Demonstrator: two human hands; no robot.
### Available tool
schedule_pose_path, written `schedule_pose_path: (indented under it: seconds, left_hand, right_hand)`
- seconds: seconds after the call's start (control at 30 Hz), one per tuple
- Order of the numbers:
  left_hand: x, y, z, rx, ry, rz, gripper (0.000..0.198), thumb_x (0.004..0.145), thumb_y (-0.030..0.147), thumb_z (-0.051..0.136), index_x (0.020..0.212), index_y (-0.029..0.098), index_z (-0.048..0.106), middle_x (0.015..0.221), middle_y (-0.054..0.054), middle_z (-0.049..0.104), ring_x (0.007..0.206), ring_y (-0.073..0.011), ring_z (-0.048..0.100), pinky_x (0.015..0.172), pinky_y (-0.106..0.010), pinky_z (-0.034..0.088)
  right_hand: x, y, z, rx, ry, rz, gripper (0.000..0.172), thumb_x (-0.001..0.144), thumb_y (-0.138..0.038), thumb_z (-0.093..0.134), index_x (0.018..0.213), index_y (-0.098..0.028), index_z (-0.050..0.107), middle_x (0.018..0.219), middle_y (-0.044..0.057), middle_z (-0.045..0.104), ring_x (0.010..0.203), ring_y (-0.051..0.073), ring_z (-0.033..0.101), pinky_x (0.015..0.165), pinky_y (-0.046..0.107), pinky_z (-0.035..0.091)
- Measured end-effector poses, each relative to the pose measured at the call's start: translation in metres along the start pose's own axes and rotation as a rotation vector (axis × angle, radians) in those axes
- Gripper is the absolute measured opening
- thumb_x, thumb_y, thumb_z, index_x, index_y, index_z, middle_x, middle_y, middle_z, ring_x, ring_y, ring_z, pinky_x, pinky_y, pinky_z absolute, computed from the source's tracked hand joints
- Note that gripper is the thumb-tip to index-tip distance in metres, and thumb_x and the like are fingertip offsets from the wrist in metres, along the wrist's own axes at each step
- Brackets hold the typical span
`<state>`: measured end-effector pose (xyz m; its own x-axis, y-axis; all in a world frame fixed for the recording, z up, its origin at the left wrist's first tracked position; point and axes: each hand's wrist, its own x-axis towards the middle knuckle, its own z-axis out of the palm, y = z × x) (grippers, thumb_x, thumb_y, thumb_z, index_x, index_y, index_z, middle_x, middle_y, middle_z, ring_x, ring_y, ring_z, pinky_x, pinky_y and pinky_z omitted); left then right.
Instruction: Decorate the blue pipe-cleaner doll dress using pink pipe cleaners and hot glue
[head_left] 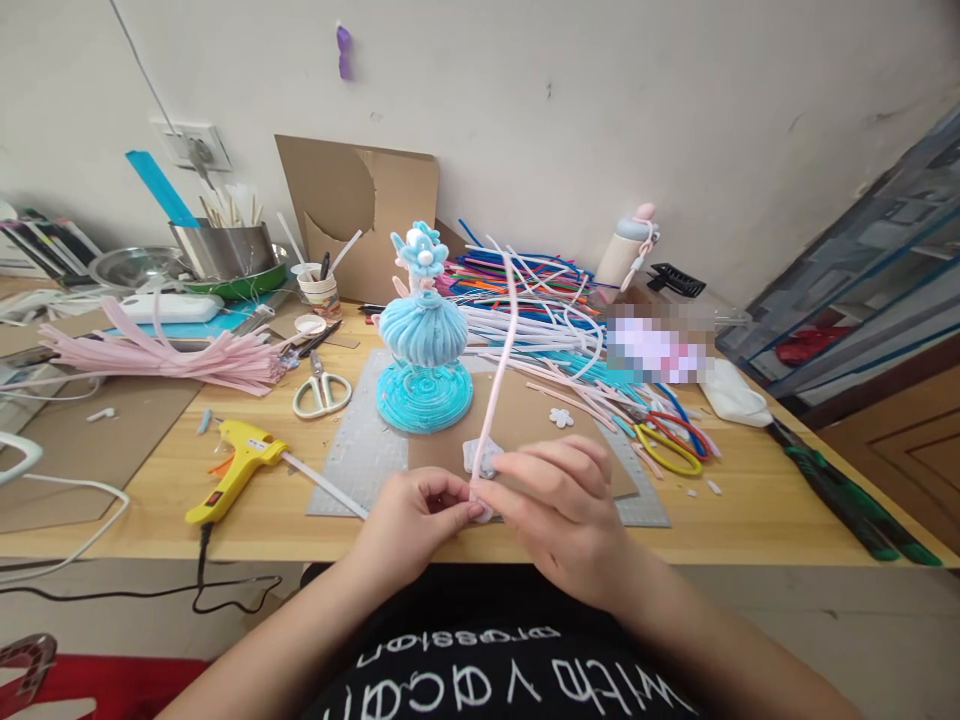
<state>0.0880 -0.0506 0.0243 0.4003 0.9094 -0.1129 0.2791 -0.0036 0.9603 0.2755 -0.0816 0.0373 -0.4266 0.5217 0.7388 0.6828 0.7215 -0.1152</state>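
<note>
A pale pink pipe cleaner [500, 375] stands up from between my hands, its lower end curled into a small pale coil partly hidden by fingers. My left hand [416, 520] pinches that lower end between thumb and forefinger. Against the stem just above, my right hand [566, 510] closes its thumb and forefinger, other fingers curled. Just beyond them lie white flower shapes [472, 455] on cardboard, with another small white flower [561, 417] to the right. Behind my left hand is a blue fuzzy figure with a pleated skirt [424, 330] on a round coiled turquoise base [424, 396].
A yellow glue gun [244, 465] and white-handled scissors [322, 392] lie to the left, near a pink pipe-cleaner bundle [165, 345]. Coloured pipe cleaners [525, 280] pile up behind. Yellow-and-red-handled scissors [671, 447] rest at right. A grey cutting mat [349, 465] lies under the cardboard.
</note>
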Motion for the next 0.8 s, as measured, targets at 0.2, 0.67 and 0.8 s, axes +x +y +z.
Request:
schedule_pose_path:
  seconds: [0.2, 0.67, 0.8]
  left_hand:
    - [-0.002, 0.000, 0.003, 0.084, -0.033, -0.004, 0.017, 0.073, 0.030, 0.067, 0.066, 0.015, 0.066, 0.065, -0.001, 0.063, 0.059, -0.0123, 0.053, 0.056, -0.023, 0.039]
    - [-0.005, -0.001, 0.008, -0.293, 0.063, -0.015, 0.021, 0.068, 0.034, 0.074, 0.068, 0.014, 0.068, 0.062, -0.003, 0.064, 0.055, -0.0099, 0.054, 0.053, -0.021, 0.042]
    - [-0.005, -0.001, 0.009, -0.433, 0.125, -0.059, 0.020, 0.064, 0.031, 0.078, 0.069, 0.014, 0.068, 0.058, -0.001, 0.064, 0.053, -0.0085, 0.055, 0.053, -0.018, 0.044]
  right_hand:
    - [0.021, 0.014, -0.007, -0.059, -0.333, -0.185, 0.020, 0.093, -0.016, 0.044, 0.090, -0.020, 0.064, 0.088, 0.002, 0.067, 0.089, 0.016, 0.055, 0.098, 0.042, 0.027]
    - [0.008, 0.005, -0.002, 0.257, -0.277, 0.199, 0.016, 0.090, -0.018, 0.049, 0.086, -0.017, 0.065, 0.077, 0.004, 0.063, 0.071, 0.013, 0.056, 0.064, 0.026, 0.037]
    - [0.006, 0.001, 0.000, 0.418, -0.207, 0.342, 0.014, 0.088, -0.015, 0.050, 0.086, -0.016, 0.064, 0.073, 0.002, 0.063, 0.065, 0.011, 0.055, 0.061, 0.023, 0.039]
